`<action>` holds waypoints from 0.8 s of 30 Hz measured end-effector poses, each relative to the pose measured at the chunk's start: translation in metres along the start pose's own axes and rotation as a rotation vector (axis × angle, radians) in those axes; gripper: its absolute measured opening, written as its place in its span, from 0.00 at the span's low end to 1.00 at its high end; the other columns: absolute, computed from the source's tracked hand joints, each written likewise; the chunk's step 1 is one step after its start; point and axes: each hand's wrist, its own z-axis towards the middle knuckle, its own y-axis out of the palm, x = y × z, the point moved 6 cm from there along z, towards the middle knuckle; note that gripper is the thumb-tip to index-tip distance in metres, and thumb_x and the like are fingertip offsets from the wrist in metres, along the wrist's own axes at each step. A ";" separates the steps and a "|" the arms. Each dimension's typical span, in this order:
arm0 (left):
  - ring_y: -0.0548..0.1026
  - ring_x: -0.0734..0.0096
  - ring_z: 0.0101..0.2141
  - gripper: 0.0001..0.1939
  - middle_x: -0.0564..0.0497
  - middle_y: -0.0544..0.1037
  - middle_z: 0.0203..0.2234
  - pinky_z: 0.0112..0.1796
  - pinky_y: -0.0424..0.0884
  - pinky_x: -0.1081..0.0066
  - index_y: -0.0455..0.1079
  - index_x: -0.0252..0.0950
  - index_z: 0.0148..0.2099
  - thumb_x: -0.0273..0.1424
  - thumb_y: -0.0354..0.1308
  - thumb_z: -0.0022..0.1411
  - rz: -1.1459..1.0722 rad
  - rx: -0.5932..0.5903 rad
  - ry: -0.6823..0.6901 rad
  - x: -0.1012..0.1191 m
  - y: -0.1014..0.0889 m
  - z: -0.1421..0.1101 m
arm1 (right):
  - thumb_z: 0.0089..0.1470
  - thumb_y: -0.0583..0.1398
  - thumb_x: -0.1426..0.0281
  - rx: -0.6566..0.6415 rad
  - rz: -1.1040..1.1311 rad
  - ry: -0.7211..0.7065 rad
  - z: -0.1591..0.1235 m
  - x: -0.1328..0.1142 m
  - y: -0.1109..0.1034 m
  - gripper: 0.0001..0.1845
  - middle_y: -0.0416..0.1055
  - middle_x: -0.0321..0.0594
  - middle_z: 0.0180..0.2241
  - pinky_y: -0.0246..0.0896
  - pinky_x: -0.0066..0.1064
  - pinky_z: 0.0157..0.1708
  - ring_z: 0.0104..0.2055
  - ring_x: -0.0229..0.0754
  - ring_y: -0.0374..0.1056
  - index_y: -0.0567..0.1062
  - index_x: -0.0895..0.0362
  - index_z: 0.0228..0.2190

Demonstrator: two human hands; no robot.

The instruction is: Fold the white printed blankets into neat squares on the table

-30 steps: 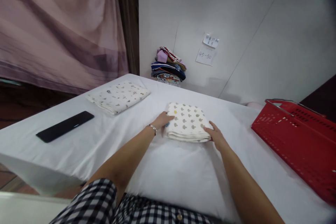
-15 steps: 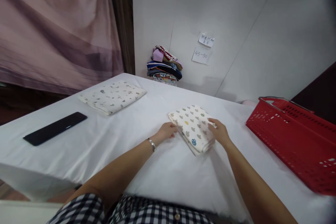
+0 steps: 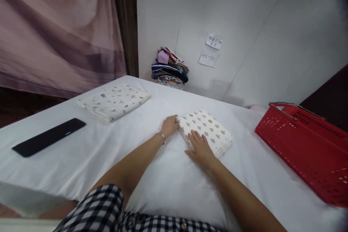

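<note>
A folded white cloth (image 3: 206,125) printed with grey and green mushroom-like shapes lies in front of me on the white-covered table. At its left corner is my left hand (image 3: 170,125), a bracelet on the wrist, with fingers closed on the cloth's edge. My right hand (image 3: 201,149) rests on the near side of the same cloth, palm down and fingers spread. Farther left lies a second folded white cloth (image 3: 115,101) with small dark prints, apart from both hands.
A dark flat slab (image 3: 50,137) lies near the table's left edge. On the right stands a red plastic basket (image 3: 301,148) with a metal handle. Several folded fabrics (image 3: 170,67) are piled behind the table by the wall, where paper notes (image 3: 208,57) hang.
My right hand has moved from the cloth's right edge to its near left side and lies flat. My left hand has slid slightly up to the left corner. The blue and yellow prints are out of sight.
</note>
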 end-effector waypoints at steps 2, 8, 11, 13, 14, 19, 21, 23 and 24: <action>0.68 0.61 0.49 0.23 0.49 0.75 0.46 0.48 0.61 0.65 0.66 0.40 0.54 0.27 0.48 0.56 0.033 -0.015 0.054 0.001 0.001 0.004 | 0.55 0.53 0.57 0.016 -0.021 -0.008 -0.001 -0.002 0.000 0.38 0.37 0.45 0.65 0.31 0.49 0.61 0.66 0.49 0.32 0.49 0.58 0.62; 0.70 0.65 0.46 0.20 0.55 0.78 0.41 0.45 0.61 0.68 0.73 0.46 0.47 0.27 0.48 0.55 -0.046 -0.002 -0.008 -0.013 0.003 0.013 | 0.55 0.53 0.57 0.022 -0.048 -0.023 -0.002 -0.006 -0.003 0.38 0.36 0.47 0.65 0.32 0.50 0.61 0.66 0.50 0.32 0.48 0.60 0.62; 0.72 0.67 0.43 0.19 0.56 0.78 0.41 0.43 0.63 0.71 0.74 0.46 0.46 0.28 0.49 0.54 -0.117 -0.016 -0.043 -0.020 0.005 0.016 | 0.55 0.53 0.57 0.015 -0.047 -0.017 -0.001 -0.007 -0.002 0.38 0.36 0.47 0.65 0.32 0.50 0.61 0.66 0.51 0.31 0.48 0.59 0.62; 0.73 0.69 0.41 0.19 0.57 0.78 0.40 0.42 0.64 0.73 0.74 0.47 0.46 0.28 0.50 0.54 -0.149 -0.020 -0.024 -0.020 0.005 0.016 | 0.55 0.52 0.57 0.015 -0.044 -0.016 -0.001 -0.007 -0.002 0.38 0.36 0.47 0.65 0.32 0.51 0.61 0.66 0.51 0.31 0.48 0.59 0.62; 0.74 0.70 0.41 0.19 0.57 0.79 0.39 0.41 0.64 0.73 0.74 0.47 0.45 0.28 0.50 0.54 -0.160 -0.018 -0.015 -0.020 0.005 0.016 | 0.55 0.52 0.57 0.016 -0.042 -0.015 -0.001 -0.007 -0.002 0.38 0.35 0.47 0.65 0.32 0.51 0.61 0.66 0.51 0.31 0.48 0.59 0.62; 0.74 0.69 0.42 0.17 0.59 0.79 0.40 0.44 0.65 0.73 0.75 0.47 0.44 0.28 0.51 0.55 -0.238 -0.032 -0.006 -0.024 0.006 0.015 | 0.56 0.52 0.58 0.019 -0.036 -0.017 -0.003 -0.009 -0.004 0.38 0.36 0.47 0.65 0.31 0.51 0.61 0.66 0.51 0.31 0.47 0.59 0.62; 0.74 0.69 0.43 0.17 0.57 0.78 0.41 0.46 0.65 0.72 0.74 0.44 0.44 0.28 0.52 0.54 -0.301 -0.041 -0.032 -0.028 0.007 0.015 | 0.56 0.52 0.57 0.021 -0.033 -0.017 -0.004 -0.009 -0.004 0.38 0.36 0.47 0.65 0.31 0.51 0.61 0.66 0.51 0.31 0.48 0.59 0.62; 0.73 0.68 0.45 0.18 0.54 0.77 0.44 0.48 0.66 0.70 0.73 0.41 0.47 0.27 0.52 0.54 -0.352 0.002 -0.073 -0.032 0.004 0.015 | 0.56 0.52 0.57 0.028 -0.029 -0.020 -0.004 -0.009 -0.004 0.38 0.36 0.47 0.65 0.31 0.51 0.61 0.66 0.51 0.31 0.48 0.59 0.62; 0.72 0.67 0.46 0.19 0.52 0.76 0.46 0.49 0.66 0.68 0.72 0.40 0.48 0.26 0.52 0.54 -0.357 0.043 -0.075 -0.032 0.001 0.014 | 0.56 0.52 0.57 0.030 -0.027 -0.021 -0.004 -0.009 -0.004 0.38 0.36 0.47 0.65 0.31 0.51 0.61 0.66 0.51 0.31 0.48 0.59 0.62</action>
